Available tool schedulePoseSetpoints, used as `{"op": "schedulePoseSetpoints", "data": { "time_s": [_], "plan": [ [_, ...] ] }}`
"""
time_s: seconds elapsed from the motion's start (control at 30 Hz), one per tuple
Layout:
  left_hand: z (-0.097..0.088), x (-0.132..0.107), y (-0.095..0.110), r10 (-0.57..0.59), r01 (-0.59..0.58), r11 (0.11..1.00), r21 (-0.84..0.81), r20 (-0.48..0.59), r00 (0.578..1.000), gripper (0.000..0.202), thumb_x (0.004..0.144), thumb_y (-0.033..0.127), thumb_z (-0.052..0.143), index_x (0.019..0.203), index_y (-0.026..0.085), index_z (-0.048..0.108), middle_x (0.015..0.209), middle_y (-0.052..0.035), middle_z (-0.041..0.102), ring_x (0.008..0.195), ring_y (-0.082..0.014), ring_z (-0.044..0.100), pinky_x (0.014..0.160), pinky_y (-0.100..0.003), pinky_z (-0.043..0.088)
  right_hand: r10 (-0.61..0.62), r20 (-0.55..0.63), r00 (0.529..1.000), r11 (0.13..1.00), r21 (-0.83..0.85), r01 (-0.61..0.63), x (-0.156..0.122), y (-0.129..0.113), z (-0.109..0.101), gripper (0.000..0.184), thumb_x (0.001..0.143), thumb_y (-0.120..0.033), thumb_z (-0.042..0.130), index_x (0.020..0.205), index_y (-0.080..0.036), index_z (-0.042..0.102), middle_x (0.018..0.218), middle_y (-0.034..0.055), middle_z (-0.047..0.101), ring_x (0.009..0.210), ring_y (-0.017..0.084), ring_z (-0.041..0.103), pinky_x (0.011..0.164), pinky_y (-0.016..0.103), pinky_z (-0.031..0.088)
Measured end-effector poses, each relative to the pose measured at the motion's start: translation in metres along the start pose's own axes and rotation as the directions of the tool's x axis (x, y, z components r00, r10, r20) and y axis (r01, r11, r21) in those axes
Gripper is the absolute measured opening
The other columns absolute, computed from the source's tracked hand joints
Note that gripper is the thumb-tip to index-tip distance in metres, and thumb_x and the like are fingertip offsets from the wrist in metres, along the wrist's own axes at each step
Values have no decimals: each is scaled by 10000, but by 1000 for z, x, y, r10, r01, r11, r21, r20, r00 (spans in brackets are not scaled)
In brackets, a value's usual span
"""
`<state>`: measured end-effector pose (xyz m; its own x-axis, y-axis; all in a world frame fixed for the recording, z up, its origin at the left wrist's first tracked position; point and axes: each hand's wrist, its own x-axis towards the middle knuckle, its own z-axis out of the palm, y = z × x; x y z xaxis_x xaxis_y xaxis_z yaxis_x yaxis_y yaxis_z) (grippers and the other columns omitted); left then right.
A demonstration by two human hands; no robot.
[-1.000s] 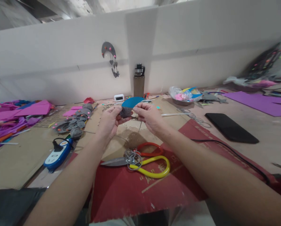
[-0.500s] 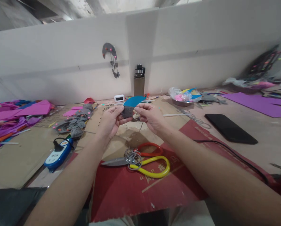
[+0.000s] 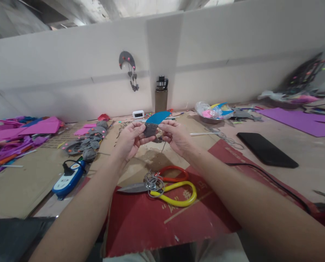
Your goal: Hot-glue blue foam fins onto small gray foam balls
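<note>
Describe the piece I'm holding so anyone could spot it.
Above the red sheet with the scissors, the left hand and right hand meet. Between them is a small grey scrap, dull beside the bright blue crescent above it.

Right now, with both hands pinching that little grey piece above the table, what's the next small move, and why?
Probably keep the left hand pinching the grey felt piece while the right hand draws the thin strand below it snug: both hands meet on the piece, a blue crescent stands at its top, and the strand dangles loose.
</note>
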<state>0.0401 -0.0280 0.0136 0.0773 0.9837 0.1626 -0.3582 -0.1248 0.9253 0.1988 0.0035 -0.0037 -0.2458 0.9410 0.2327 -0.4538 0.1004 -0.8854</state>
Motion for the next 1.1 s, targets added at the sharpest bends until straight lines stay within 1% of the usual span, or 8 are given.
{"op": "schedulePoseSetpoints", "data": {
  "time_s": [0.17, 0.37, 0.5, 0.6, 0.7, 0.8, 0.97, 1.1],
  "plan": [
    [2, 0, -11, 151, -129, 981, 145, -157, 976, 272, 720, 273, 717, 799, 155, 486, 807, -13, 635, 689, -113, 642, 642, -293, 591, -81, -80, 994, 991, -110, 72, -3, 7, 12, 202, 624, -316, 694, 661, -176, 553, 629, -49, 490, 513, 52, 328, 457, 217, 234],
    [10, -3, -18, 282, -214, 862, 460, -82, 956, 337, 687, 300, 724, 914, 160, 517, 876, -34, 595, 742, -132, 607, 499, -211, 542, -190, -149, 971, 960, -234, 152, -3, 10, 17, 157, 660, -313, 656, 686, -172, 593, 632, -39, 518, 552, 74, 402, 529, 236, 344],
    [7, 0, -21, 310, -207, 786, 583, -81, 947, 395, 642, 309, 758, 925, 169, 521, 964, -71, 619, 817, -166, 620, 420, -152, 460, -224, -113, 968, 928, -327, 177, -5, 10, 18, 134, 699, -301, 622, 722, -171, 642, 679, -7, 610, 624, 109, 509, 623, 270, 423],
    [5, 0, -20, 307, -204, 778, 595, -76, 949, 313, 711, 317, 699, 921, 176, 514, 900, -51, 620, 706, -129, 600, 392, -149, 420, -269, -40, 962, 888, -398, 231, -6, 10, 20, 131, 729, -268, 604, 772, -172, 682, 763, 17, 675, 723, 134, 581, 726, 302, 457],
    [7, -2, -18, 263, -166, 789, 591, -82, 961, 218, 791, 328, 606, 931, 177, 536, 744, -4, 583, 528, -84, 502, 370, -163, 379, -305, 35, 952, 849, -442, 288, -6, 11, 19, 156, 768, -238, 569, 823, -182, 703, 846, 29, 709, 807, 148, 618, 804, 321, 462],
    [8, -3, -17, 234, -114, 786, 607, -121, 965, 186, 799, 330, 594, 886, 165, 588, 666, 7, 563, 504, -81, 468, 392, -170, 361, -348, 86, 933, 793, -504, 342, -5, 14, 17, 174, 799, -242, 546, 845, -198, 708, 880, 28, 712, 844, 154, 625, 831, 330, 460],
    [6, -1, -18, 276, -135, 808, 574, -166, 947, 147, 788, 307, 615, 830, 168, 640, 659, 5, 601, 545, -88, 501, 515, -190, 413, -396, 99, 913, 713, -593, 374, -7, 14, 15, 155, 817, -255, 533, 855, -195, 672, 836, 29, 673, 785, 147, 583, 764, 313, 448],
    [6, -1, -18, 290, -151, 833, 533, -188, 939, 127, 772, 279, 629, 820, 164, 652, 629, 6, 605, 557, -102, 518, 566, -207, 434, -375, 39, 926, 733, -599, 322, -8, 13, 13, 110, 800, -264, 554, 878, -193, 584, 722, -9, 568, 643, 118, 493, 631, 273, 403]
  ]
}}
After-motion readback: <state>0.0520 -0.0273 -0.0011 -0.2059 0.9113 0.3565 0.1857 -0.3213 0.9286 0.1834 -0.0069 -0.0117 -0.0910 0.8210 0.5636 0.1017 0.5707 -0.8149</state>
